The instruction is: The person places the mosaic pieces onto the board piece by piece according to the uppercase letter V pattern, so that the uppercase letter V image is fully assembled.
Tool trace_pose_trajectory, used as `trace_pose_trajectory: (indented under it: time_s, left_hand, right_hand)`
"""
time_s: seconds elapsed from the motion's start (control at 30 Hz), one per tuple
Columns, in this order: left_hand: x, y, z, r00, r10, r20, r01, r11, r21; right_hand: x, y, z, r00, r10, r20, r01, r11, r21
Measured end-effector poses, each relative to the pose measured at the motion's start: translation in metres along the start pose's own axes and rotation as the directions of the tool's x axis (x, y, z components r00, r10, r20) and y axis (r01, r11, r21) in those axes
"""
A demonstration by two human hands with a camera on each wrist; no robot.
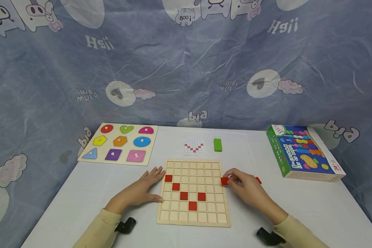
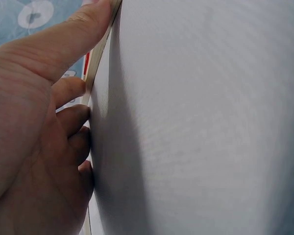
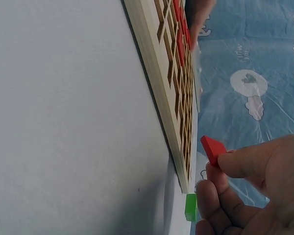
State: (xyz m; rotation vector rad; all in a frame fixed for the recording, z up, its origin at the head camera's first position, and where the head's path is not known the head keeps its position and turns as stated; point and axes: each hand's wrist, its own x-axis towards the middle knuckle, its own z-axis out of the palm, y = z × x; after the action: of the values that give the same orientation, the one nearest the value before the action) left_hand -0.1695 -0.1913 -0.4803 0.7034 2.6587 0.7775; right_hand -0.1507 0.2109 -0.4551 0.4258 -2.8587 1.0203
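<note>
A wooden grid board lies on the white table, with several red square tiles set in its cells. Along its left edge rests my left hand, fingers spread and thumb touching the frame. The left wrist view has that thumb right at the board's edge. Between thumb and fingers, my right hand pinches a red tile at the board's right edge. In the right wrist view this held tile is tilted, above the table. Another red tile shows partly behind the right hand.
A small card with a red-squared grid pattern and a green block lie behind the board. A shape puzzle board is at back left, a colourful box at back right. A printed cloth hangs behind.
</note>
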Motion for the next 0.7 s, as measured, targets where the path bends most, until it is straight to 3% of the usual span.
trace_pose_trajectory:
  time_s: [0.7]
  left_hand:
    - [0.000, -0.001, 0.001, 1.000, 0.010, -0.004, -0.010, 1.000, -0.004]
  right_hand:
    - [-0.001, -0.016, 0.016, 0.996, 0.010, 0.089, -0.016, 0.998, 0.065]
